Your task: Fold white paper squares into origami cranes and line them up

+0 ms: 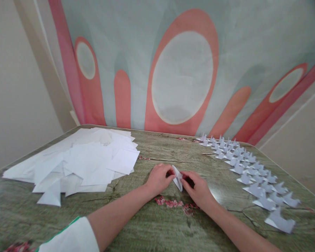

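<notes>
A small piece of folded white paper stands on edge between my hands, just above the table near its middle. My left hand pinches it from the left, close to its upper part. From the right, my right hand has thumb and fingers closed on its other side. The paper is folded into a narrow, pointed shape; its inner folds are too small to make out. My fingers cover part of both side edges.
A wide, loose pile of white paper sheets spreads over the left of the wood-patterned table. Several folded white paper birds stand in rows along the right side. A patterned backdrop hangs behind the table's far edge.
</notes>
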`<control>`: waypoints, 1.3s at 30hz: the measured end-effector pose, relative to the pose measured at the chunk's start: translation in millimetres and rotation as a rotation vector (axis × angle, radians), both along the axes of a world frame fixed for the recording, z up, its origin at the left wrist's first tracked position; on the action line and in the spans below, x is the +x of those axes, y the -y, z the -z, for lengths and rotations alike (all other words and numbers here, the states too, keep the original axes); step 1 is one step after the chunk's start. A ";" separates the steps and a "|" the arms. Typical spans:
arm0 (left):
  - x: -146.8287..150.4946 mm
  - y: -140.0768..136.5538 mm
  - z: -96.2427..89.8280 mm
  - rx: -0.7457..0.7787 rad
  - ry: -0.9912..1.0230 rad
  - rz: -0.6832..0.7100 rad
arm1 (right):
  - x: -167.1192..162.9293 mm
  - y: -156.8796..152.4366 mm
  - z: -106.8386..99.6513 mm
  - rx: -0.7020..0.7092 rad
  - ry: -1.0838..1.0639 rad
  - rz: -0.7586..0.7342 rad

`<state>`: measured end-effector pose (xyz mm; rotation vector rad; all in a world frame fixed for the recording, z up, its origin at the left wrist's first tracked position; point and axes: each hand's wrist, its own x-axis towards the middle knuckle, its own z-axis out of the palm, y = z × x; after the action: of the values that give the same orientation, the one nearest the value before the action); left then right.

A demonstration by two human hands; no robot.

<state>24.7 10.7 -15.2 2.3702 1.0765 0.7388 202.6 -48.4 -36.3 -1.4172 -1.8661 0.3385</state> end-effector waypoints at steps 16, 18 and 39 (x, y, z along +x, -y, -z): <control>-1.0 -0.5 -0.3 -0.074 0.040 0.059 | -1.8 -2.7 0.7 -0.003 -0.035 0.060; -0.5 0.5 0.4 -0.090 0.050 0.058 | -1.3 -3.2 2.2 -0.006 -0.032 0.072; -0.8 2.6 -4.7 0.067 0.056 0.158 | -2.8 -3.3 8.1 0.087 0.107 0.065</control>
<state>23.9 8.0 -10.5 2.4420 0.8431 0.7901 199.8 -45.1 -44.4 -1.4576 -1.8914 0.1506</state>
